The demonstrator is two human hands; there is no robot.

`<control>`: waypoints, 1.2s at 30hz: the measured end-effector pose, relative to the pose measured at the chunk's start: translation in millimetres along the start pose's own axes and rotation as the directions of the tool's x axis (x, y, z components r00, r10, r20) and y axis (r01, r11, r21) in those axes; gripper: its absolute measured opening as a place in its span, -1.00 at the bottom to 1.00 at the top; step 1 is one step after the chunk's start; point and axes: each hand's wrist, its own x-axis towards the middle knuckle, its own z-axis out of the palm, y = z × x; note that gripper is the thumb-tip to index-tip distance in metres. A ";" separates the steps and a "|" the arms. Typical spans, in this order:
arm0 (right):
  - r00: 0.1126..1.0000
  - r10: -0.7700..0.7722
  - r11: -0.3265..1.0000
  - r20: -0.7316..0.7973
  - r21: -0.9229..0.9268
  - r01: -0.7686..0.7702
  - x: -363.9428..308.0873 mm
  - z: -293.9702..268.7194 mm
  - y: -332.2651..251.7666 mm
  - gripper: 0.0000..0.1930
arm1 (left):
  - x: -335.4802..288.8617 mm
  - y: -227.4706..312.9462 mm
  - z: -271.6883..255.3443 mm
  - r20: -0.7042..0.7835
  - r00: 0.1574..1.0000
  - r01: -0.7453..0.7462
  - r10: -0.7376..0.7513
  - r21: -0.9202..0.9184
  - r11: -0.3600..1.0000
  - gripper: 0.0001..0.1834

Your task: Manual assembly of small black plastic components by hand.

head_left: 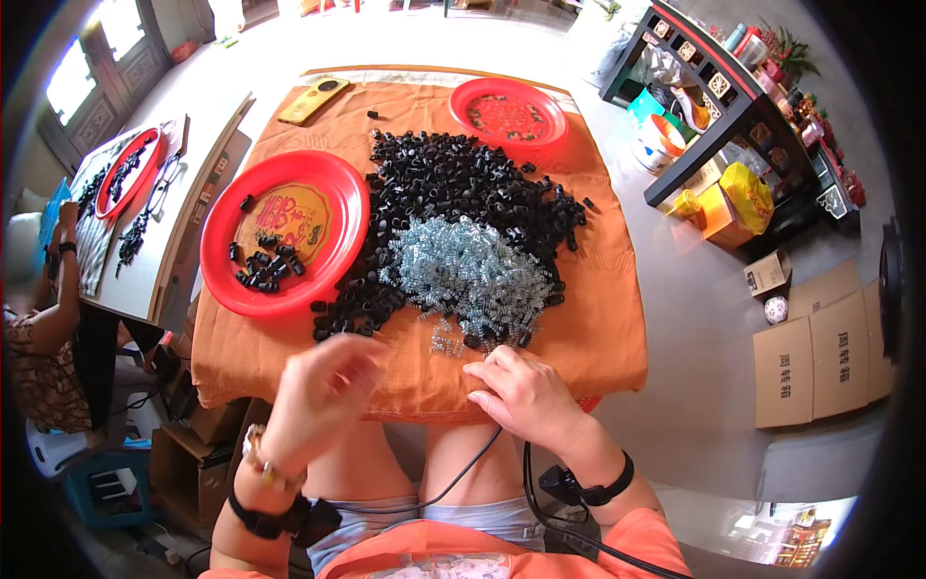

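Observation:
A heap of small black plastic caps (434, 174) covers the middle of the orange cloth (603, 328). On its near side lies a pile of small silvery springs (468, 270). My left hand (328, 391) is raised over the near edge of the cloth, left of the springs. Its fingers look bent but are smeared by motion. My right hand (526, 391) rests at the near edge, just below the spring pile, thumb and fingers drawn together. Whatever it may pinch is too small to make out. Several black pieces lie in the large red plate (217, 227) on the left.
A second red plate (463, 96) and a yellow phone (313, 101) lie on the far part of the cloth. At the left, another person (58, 299) sits by a white table (145, 275). Cardboard boxes (810, 367) and a dark shelf (656, 193) stand right. Cables run from my wrists.

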 end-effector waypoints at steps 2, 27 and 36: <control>0.995 -0.024 1.000 -0.098 0.011 0.026 3.1 1.0 -0.6 -0.76 | 11.6 -33.2 -1.4 -0.169 0.986 0.020 -0.002 0.107 0.994 -0.79; 0.873 0.129 0.953 -0.471 -0.184 -0.240 24.0 18.9 25.1 -0.93 | 53.4 -65.7 33.4 -0.364 0.912 0.046 0.189 0.548 0.835 -0.75; 0.843 0.099 0.968 -0.529 -0.144 -0.205 22.1 15.8 24.3 -0.92 | 54.1 -70.6 33.2 -0.386 0.893 0.031 0.231 0.564 0.825 -0.81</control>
